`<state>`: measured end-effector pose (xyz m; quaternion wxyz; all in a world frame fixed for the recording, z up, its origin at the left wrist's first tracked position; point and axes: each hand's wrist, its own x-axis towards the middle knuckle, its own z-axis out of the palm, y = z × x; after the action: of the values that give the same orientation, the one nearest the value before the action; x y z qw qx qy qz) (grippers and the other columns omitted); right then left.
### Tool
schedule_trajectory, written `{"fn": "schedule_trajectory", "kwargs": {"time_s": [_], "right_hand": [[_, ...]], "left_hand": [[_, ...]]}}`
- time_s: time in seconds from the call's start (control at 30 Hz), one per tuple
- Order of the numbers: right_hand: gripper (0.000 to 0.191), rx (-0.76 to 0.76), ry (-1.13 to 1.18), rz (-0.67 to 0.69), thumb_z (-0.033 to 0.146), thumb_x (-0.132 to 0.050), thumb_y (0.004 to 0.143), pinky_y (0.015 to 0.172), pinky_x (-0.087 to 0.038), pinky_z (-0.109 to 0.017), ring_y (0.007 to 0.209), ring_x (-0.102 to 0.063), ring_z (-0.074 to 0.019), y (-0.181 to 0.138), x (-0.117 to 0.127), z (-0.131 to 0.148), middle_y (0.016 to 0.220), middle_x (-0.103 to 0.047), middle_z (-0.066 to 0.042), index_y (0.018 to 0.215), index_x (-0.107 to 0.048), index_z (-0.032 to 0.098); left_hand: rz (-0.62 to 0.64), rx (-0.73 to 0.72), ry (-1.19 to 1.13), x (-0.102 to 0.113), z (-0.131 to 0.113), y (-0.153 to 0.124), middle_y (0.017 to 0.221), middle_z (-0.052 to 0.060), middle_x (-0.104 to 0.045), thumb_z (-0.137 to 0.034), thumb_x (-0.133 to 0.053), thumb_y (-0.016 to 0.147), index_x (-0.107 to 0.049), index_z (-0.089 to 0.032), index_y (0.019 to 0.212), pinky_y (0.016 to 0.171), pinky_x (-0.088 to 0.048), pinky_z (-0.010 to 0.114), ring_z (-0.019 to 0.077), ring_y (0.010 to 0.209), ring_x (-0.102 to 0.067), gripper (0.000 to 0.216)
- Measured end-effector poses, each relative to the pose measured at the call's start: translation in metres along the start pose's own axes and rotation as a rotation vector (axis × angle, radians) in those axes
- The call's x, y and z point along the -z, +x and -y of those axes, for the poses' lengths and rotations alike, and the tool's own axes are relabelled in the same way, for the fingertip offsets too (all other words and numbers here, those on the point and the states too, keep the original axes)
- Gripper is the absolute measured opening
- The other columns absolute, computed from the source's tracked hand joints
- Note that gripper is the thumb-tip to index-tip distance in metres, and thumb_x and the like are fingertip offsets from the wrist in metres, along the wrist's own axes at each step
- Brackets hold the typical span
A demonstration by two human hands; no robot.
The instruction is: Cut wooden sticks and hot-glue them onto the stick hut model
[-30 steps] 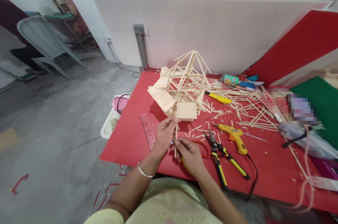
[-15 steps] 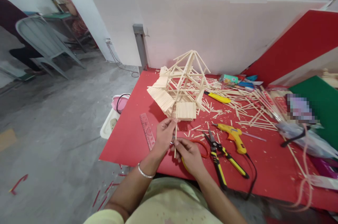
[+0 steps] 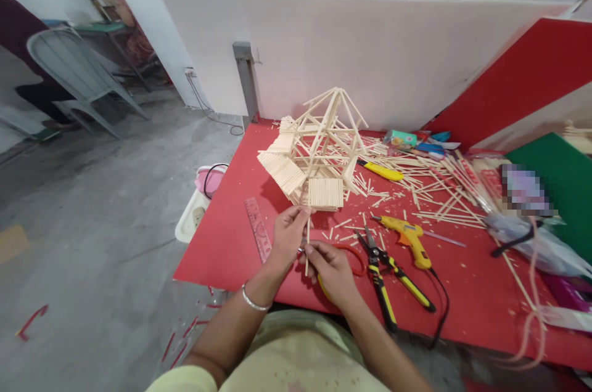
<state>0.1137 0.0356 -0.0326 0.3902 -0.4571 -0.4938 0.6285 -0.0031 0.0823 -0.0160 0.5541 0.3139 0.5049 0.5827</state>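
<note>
A thin wooden stick [image 3: 308, 228] runs between my two hands near the table's front edge. My left hand [image 3: 287, 233] pinches its upper part, and my right hand [image 3: 327, 265] has its fingers closed around the lower part. Just beyond my fingertips stands a house-like frame of sticks [image 3: 326, 133], with slatted panels [image 3: 326, 193] at its near side. A red-handled tool [image 3: 352, 256], perhaps scissors, lies partly hidden by my right hand. Left of my left hand is a pink ruler [image 3: 257, 227].
Black-and-yellow pliers [image 3: 380, 259] and a yellow glue gun [image 3: 409, 238] lie to the right on the red tabletop [image 3: 217, 241]. Loose sticks [image 3: 430, 185] and a yellow cutter [image 3: 382, 171] are behind them. White boards [image 3: 370, 53] stand at the back; a person sits on a chair [image 3: 76, 65] far left.
</note>
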Motion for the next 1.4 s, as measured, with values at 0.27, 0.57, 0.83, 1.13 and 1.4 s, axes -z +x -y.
{"fn": "schedule_trajectory", "kwargs": {"time_s": [0.27,0.57,0.83,1.13,1.4], "right_hand": [[0.036,-0.007,-0.010,0.002,0.053,-0.060,0.091,0.042,-0.044,-0.020,0.042,-0.050,-0.0080,0.0007,0.0002,0.0001,0.063,-0.065,0.001,0.083,-0.066,0.019],[0.035,-0.014,0.004,0.000,0.053,-0.060,0.091,0.041,-0.044,-0.020,0.043,-0.050,-0.0081,-0.0001,-0.0001,0.0001,0.062,-0.064,0.002,0.086,-0.067,0.019],[0.035,-0.011,0.008,0.008,0.053,-0.060,0.091,0.042,-0.044,-0.020,0.044,-0.050,-0.0078,0.0016,0.0005,-0.0003,0.064,-0.064,0.001,0.086,-0.066,0.018],[0.037,-0.005,-0.005,0.008,0.054,-0.060,0.091,0.043,-0.044,-0.020,0.044,-0.051,-0.0076,0.0012,0.0004,0.0013,0.067,-0.066,0.000,0.088,-0.068,0.018],[0.036,-0.009,-0.008,0.004,0.054,-0.060,0.091,0.044,-0.044,-0.020,0.044,-0.050,-0.0075,0.0015,0.0005,0.0015,0.063,-0.063,0.002,0.086,-0.068,0.019]], "left_hand": [[0.001,-0.020,0.011,0.0010,0.0022,0.0011,0.057,-0.004,-0.053,-0.048,-0.069,0.081,-0.071,-0.016,0.083,0.040,-0.027,0.018,0.0058,0.044,-0.038,0.032],[-0.004,-0.018,0.009,-0.0001,0.0004,0.0009,0.054,-0.005,-0.051,-0.050,-0.070,0.081,-0.070,-0.016,0.080,0.038,-0.026,0.018,0.0056,0.042,-0.036,0.034],[0.001,-0.038,0.012,0.0006,0.0017,0.0028,0.054,-0.005,-0.050,-0.050,-0.070,0.081,-0.071,-0.016,0.081,0.039,-0.026,0.018,0.0055,0.043,-0.036,0.034],[-0.009,-0.005,0.022,-0.0008,-0.0018,0.0025,0.055,-0.005,-0.050,-0.053,-0.071,0.079,-0.071,-0.016,0.082,0.037,-0.026,0.018,0.0057,0.042,-0.036,0.037],[-0.011,-0.023,0.018,-0.0002,0.0003,0.0028,0.058,-0.003,-0.053,-0.049,-0.070,0.082,-0.072,-0.016,0.083,0.040,-0.028,0.017,0.0055,0.044,-0.038,0.033]]}}
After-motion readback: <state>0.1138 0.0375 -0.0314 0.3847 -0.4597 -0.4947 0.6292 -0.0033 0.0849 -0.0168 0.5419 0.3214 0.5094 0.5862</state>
